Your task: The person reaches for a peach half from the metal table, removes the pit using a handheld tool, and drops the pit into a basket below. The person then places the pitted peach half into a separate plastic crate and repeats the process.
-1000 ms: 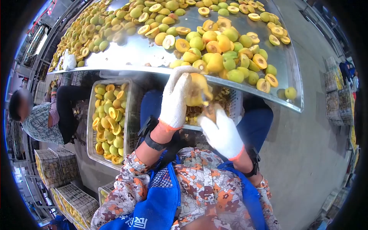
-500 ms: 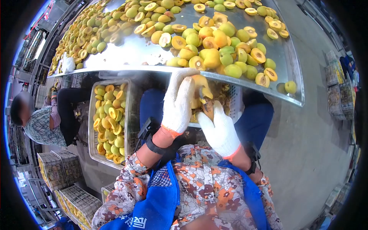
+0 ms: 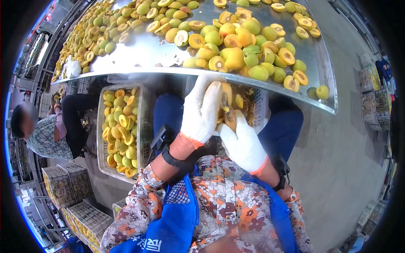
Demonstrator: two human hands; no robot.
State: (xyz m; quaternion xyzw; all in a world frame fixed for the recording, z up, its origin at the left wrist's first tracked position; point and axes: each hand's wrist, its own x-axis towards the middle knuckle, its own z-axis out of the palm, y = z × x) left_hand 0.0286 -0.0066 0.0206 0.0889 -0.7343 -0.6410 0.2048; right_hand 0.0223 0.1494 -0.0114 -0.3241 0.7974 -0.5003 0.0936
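My left hand (image 3: 202, 110), in a white glove, is closed around a yellow fruit piece (image 3: 227, 90) just below the metal table's front edge. The gloved right hand (image 3: 241, 141) grips the brown handle of a small tool (image 3: 230, 119), whose metal end touches the fruit. Under both hands is a white crate (image 3: 262, 110) holding fruit bits, partly hidden by the gloves. Halved and whole yellow-green fruits (image 3: 234, 58) are heaped on the metal table (image 3: 139, 59) above my hands.
A crate (image 3: 100, 141) of halved fruit stands left of my legs. Another person (image 3: 48, 137) sits at the far left. Stacked crates (image 3: 67, 185) are at the lower left, with more crates (image 3: 373, 110) at the far right. The table's right corner juts out.
The fruit in my left hand has turned and now shows narrower. The tool sits more upright against it, and a loose yellow piece shows beside it over the crate.
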